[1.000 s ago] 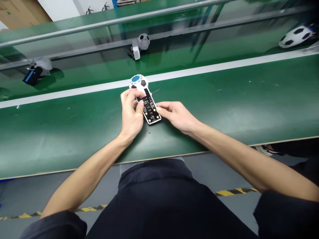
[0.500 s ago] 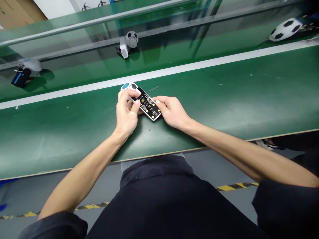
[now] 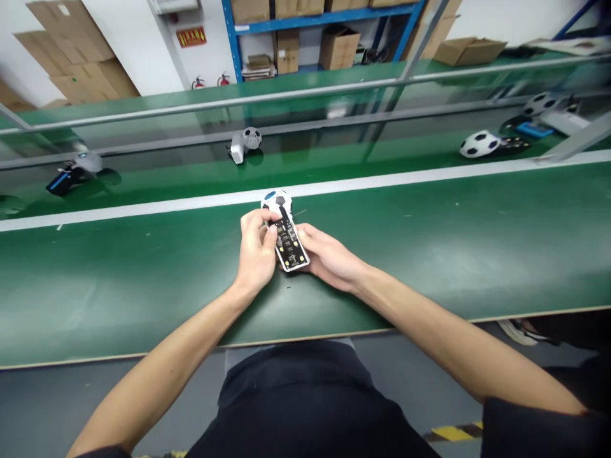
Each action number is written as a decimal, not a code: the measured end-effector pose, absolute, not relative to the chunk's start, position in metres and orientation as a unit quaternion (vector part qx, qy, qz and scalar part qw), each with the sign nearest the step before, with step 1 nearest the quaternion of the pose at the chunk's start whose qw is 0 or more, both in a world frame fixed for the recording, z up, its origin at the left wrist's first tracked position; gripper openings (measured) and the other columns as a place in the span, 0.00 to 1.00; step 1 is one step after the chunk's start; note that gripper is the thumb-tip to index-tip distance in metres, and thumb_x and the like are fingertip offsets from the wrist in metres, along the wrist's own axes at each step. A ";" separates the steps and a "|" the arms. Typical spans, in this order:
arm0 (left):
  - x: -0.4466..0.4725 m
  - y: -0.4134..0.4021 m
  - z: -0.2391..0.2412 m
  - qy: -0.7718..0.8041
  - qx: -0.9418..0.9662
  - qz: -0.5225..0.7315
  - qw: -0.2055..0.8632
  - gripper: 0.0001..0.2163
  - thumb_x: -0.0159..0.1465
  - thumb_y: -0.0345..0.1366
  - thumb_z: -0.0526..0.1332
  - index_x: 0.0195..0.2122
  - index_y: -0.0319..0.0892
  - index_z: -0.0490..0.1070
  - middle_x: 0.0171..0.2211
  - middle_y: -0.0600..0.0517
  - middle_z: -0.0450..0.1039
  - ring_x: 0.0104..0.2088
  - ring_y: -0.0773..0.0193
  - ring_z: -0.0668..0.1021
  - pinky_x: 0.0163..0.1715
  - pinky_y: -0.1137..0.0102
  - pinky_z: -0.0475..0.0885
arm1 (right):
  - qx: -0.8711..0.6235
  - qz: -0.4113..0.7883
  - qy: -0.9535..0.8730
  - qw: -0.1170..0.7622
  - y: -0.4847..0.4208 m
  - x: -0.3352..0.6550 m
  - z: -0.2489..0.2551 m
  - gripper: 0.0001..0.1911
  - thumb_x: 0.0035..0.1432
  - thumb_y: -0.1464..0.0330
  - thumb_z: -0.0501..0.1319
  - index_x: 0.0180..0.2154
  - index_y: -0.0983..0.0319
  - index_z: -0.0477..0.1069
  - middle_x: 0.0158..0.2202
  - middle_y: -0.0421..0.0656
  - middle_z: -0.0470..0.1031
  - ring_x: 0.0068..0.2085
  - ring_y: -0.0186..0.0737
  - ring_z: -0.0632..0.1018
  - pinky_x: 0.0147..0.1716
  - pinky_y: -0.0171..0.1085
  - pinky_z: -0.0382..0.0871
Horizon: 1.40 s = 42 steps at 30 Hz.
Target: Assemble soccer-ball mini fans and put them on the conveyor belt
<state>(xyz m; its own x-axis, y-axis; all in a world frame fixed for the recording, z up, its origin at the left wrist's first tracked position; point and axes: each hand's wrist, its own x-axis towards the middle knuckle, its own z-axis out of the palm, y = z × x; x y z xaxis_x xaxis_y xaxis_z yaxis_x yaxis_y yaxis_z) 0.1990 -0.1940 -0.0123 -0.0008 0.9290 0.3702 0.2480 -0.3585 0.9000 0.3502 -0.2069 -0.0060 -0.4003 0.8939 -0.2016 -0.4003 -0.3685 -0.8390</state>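
Between my hands, above the green bench (image 3: 143, 286), is a handheld device with a football-patterned head (image 3: 279, 200) and an exposed black circuit board (image 3: 291, 245) in a white-edged body. My left hand (image 3: 258, 248) grips its left side, thumb and index finger pinching near where the head meets the board. My right hand (image 3: 327, 254) is closed around the right side of the body, thumb along the edge and the other fingers partly hidden beneath. The head points away from me and the board faces up.
Beyond a white strip (image 3: 205, 202), similar football-headed units lie on the glossy green surface: a grey-white one (image 3: 251, 138), a dark-bodied one (image 3: 67, 178) and a white one (image 3: 480, 145). A metal rail (image 3: 296, 95) runs behind; a post (image 3: 580, 137) stands at right. Cardboard boxes (image 3: 338, 48) fill blue shelving.
The device has turned so its head points more directly away from me. My right hand has wrapped further under it. The view has tilted up, showing more of the background.
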 end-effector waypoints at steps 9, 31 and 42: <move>0.206 -0.198 0.018 0.536 0.613 0.481 0.326 0.08 0.62 0.41 0.63 0.39 0.44 0.70 0.47 0.48 0.61 0.48 0.59 0.72 0.44 0.66 0.72 | -0.310 0.727 -0.350 0.503 -0.196 0.345 -0.009 0.26 0.48 0.67 0.73 0.49 0.56 0.69 0.42 0.41 0.79 0.42 0.37 0.78 0.43 0.36 0.71; 0.199 -0.170 0.016 0.528 0.562 0.343 0.537 0.10 0.62 0.40 0.61 0.37 0.38 0.74 0.35 0.47 0.75 0.35 0.60 0.78 0.31 0.65 0.80 | -0.554 0.046 -0.780 0.286 -0.194 0.355 0.012 0.13 0.56 0.74 0.57 0.44 0.64 0.70 0.45 0.51 0.66 0.39 0.45 0.73 0.36 0.41 0.69; 0.204 -0.167 0.010 0.544 0.556 0.394 0.489 0.09 0.56 0.37 0.64 0.33 0.36 0.75 0.30 0.48 0.77 0.31 0.61 0.80 0.30 0.68 0.80 | -0.509 -0.020 -0.841 0.182 -0.183 0.359 0.012 0.14 0.66 0.74 0.51 0.35 0.66 0.75 0.42 0.52 0.71 0.37 0.44 0.72 0.33 0.40 0.66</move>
